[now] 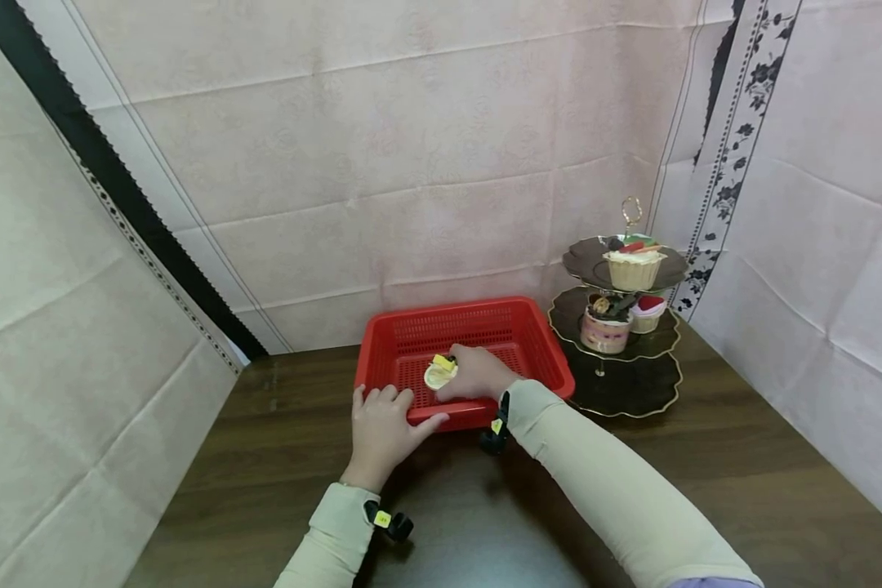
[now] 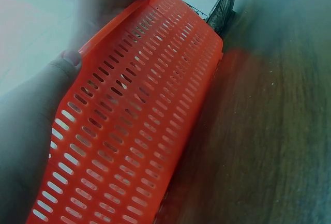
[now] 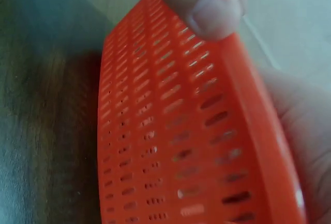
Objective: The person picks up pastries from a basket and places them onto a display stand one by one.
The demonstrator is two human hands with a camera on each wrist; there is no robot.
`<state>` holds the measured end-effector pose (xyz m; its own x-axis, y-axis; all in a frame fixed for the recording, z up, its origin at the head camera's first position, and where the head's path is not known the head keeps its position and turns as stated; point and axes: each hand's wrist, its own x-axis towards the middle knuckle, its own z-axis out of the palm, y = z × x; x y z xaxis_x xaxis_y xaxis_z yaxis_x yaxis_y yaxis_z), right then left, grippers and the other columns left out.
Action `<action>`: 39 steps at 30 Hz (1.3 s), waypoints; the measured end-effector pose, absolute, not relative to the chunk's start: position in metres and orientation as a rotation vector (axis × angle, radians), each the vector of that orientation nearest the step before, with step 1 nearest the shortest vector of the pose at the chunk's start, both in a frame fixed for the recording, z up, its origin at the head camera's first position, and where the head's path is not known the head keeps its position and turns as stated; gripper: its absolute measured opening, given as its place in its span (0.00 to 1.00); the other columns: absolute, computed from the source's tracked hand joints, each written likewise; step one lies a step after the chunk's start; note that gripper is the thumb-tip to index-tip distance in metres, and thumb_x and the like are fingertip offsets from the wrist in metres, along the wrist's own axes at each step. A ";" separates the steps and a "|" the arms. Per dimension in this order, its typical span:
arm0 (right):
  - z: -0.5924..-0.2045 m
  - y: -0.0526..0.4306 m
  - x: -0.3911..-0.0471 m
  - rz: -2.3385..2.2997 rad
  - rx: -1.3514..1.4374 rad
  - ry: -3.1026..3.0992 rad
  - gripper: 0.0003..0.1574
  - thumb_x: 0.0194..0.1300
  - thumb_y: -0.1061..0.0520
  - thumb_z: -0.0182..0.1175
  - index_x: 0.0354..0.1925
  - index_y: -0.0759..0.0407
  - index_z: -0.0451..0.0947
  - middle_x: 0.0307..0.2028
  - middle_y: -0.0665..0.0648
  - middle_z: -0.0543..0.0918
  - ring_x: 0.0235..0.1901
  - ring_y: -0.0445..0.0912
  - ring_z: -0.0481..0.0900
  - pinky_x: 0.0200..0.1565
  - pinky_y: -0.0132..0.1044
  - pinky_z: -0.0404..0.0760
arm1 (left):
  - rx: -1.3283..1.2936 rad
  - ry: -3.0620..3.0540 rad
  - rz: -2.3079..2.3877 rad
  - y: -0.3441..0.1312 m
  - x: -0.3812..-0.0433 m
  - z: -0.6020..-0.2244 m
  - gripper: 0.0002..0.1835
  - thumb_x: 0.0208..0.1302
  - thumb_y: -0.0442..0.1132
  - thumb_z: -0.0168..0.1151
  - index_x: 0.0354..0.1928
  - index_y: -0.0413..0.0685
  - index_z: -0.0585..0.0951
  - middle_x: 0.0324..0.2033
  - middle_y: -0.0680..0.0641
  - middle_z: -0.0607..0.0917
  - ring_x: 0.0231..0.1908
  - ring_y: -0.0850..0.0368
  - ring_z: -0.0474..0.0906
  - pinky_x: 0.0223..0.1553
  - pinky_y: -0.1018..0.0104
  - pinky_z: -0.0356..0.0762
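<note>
A red plastic basket [image 1: 452, 314] with slotted walls stands on the table against the back cloth. My left hand [image 1: 384, 429] grips its front rim near the left corner, fingers over the edge and thumb on the outer side. The left wrist view shows that thumb [image 2: 67, 66] at the rim. My right hand [image 1: 478, 373] reaches over the front rim into the basket and holds a small cream-coloured cupcake [image 1: 439, 374] with a yellow piece on top. Its underside is hidden. In the right wrist view the basket wall [image 3: 155, 131] covers the cupcake.
A three-tier dark stand [image 1: 625, 396] with gold edges is close to the basket's right side. A fruit-topped cupcake [image 1: 634, 268] sits on its top tier; a layered dessert cup [image 1: 606, 331] and a smaller cupcake [image 1: 647, 314] sit on the middle one. Pale cloths [image 1: 412, 163] hang around the table.
</note>
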<state>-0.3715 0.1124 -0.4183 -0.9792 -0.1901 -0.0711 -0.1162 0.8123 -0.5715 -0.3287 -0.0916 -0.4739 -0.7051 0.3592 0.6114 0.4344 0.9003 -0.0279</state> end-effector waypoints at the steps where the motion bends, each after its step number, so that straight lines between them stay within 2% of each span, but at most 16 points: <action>1: -0.416 0.114 -0.369 -0.910 -0.234 2.885 0.66 0.44 0.33 0.75 0.74 0.59 0.62 0.60 0.55 0.78 0.49 0.45 0.76 0.54 0.44 0.78 | -0.566 -2.426 -0.149 -0.092 -0.329 -0.474 0.36 0.56 0.79 0.55 0.34 0.51 0.84 0.30 0.46 0.82 0.34 0.46 0.79 0.61 0.32 0.66; 3: -0.412 0.119 -0.364 -0.974 -0.238 2.912 0.65 0.43 0.35 0.75 0.72 0.60 0.62 0.57 0.56 0.78 0.47 0.46 0.77 0.51 0.43 0.80 | -0.562 -2.427 -0.142 -0.092 -0.329 -0.474 0.36 0.56 0.79 0.54 0.34 0.52 0.84 0.31 0.46 0.83 0.34 0.46 0.79 0.61 0.33 0.66; 8: -0.404 0.135 -0.355 -1.136 -0.209 2.977 0.52 0.40 0.41 0.79 0.60 0.55 0.67 0.45 0.52 0.78 0.40 0.46 0.77 0.42 0.41 0.81 | -0.557 -2.433 -0.154 -0.091 -0.329 -0.474 0.36 0.56 0.79 0.55 0.36 0.52 0.85 0.32 0.47 0.84 0.35 0.46 0.80 0.61 0.32 0.66; 12: -0.396 0.152 -0.344 -1.204 -0.140 3.013 0.47 0.40 0.42 0.79 0.54 0.52 0.66 0.43 0.52 0.75 0.41 0.47 0.76 0.41 0.41 0.80 | -0.564 -2.439 -0.168 -0.089 -0.329 -0.475 0.36 0.57 0.79 0.54 0.36 0.52 0.85 0.33 0.47 0.84 0.36 0.46 0.80 0.62 0.31 0.65; 20: -0.379 0.187 -0.310 -1.190 -0.042 3.056 0.48 0.43 0.40 0.78 0.56 0.54 0.65 0.47 0.56 0.72 0.44 0.49 0.76 0.44 0.44 0.79 | -0.569 -2.418 -0.185 -0.090 -0.327 -0.475 0.36 0.56 0.79 0.55 0.33 0.52 0.84 0.30 0.48 0.82 0.34 0.47 0.78 0.61 0.31 0.66; 25: -0.374 0.214 -0.285 -1.177 0.000 3.097 0.52 0.44 0.39 0.78 0.58 0.60 0.65 0.49 0.59 0.72 0.46 0.52 0.75 0.47 0.47 0.78 | -0.588 -2.401 -0.199 -0.092 -0.326 -0.473 0.36 0.56 0.78 0.57 0.33 0.50 0.85 0.30 0.47 0.82 0.34 0.46 0.78 0.61 0.31 0.65; 30: -0.377 0.242 -0.264 -1.229 0.048 3.084 0.54 0.46 0.38 0.78 0.59 0.65 0.63 0.51 0.62 0.73 0.49 0.54 0.74 0.48 0.50 0.77 | -0.585 -2.405 -0.197 -0.093 -0.327 -0.473 0.36 0.56 0.78 0.56 0.34 0.52 0.85 0.30 0.48 0.82 0.35 0.46 0.78 0.61 0.31 0.65; 39: -0.392 0.283 -0.239 -1.235 0.127 3.107 0.56 0.48 0.36 0.77 0.61 0.68 0.64 0.54 0.65 0.71 0.51 0.57 0.72 0.47 0.53 0.78 | -0.578 -2.407 -0.206 -0.092 -0.330 -0.475 0.35 0.56 0.79 0.56 0.31 0.52 0.83 0.29 0.48 0.81 0.34 0.47 0.77 0.61 0.31 0.65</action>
<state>-0.2389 0.2825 -0.3924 -0.9763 0.1446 0.1611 -0.0054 0.7274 -0.6862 -0.3296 -0.0925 -0.4747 -0.6945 0.3536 0.6266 0.4549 0.8905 0.0016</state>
